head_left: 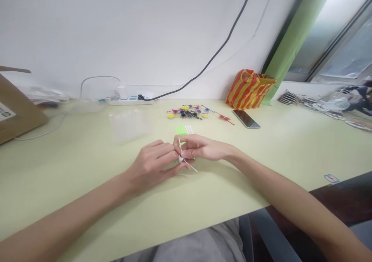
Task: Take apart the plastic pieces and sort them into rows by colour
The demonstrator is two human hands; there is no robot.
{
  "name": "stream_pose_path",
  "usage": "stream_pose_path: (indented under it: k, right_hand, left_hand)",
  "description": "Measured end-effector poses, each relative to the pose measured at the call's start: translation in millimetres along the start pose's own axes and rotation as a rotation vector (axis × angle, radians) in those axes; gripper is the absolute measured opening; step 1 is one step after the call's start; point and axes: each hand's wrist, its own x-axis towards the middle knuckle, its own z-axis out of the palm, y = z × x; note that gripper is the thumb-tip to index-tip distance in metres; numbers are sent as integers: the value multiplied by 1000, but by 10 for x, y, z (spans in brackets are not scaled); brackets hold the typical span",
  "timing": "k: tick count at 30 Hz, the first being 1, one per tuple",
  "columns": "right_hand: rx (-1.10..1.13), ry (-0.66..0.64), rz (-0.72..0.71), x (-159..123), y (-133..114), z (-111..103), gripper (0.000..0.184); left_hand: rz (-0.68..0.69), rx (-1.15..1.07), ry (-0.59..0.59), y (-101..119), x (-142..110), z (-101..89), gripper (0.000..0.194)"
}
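The left hand point(151, 165) and right hand point(200, 147) are both closed, pinching a thin white plastic piece point(188, 164) just above the desk point(72, 165), their grip hiding most of it. Just behind lie green strips point(180, 130); farther back, small coloured parts point(188, 112), too small to make out, sit near a phone point(245, 119).

The scene is viewed from one camera worn on the head, tilted forward and down across the desk point(72, 165), with the left hand point(151, 165) and right hand point(203, 147) seen close up near center, the wall point(130, 33) at 12 o'clock and a window point(343, 41) at 2 o'clock.
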Motion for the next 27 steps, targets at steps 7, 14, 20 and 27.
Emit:
stream_pose_path:
  k: [7,14,20,27]
  right_hand:
    - [-42,-33,10,-17,15,-70,20]
    - [-28,-58,44,-10,-13,-88,23]
    - [-53,-47,18,-51,-28,-133,25]
    - [-247,678,-280,-403,-129,-673,42]
  left_hand:
    - [43,52,63,21,-7,65,12]
    - [54,79,78,64,44,67,11]
    - [50,110,127,80,8,76,18]
    - [-206,177,160,-121,-101,-89,19]
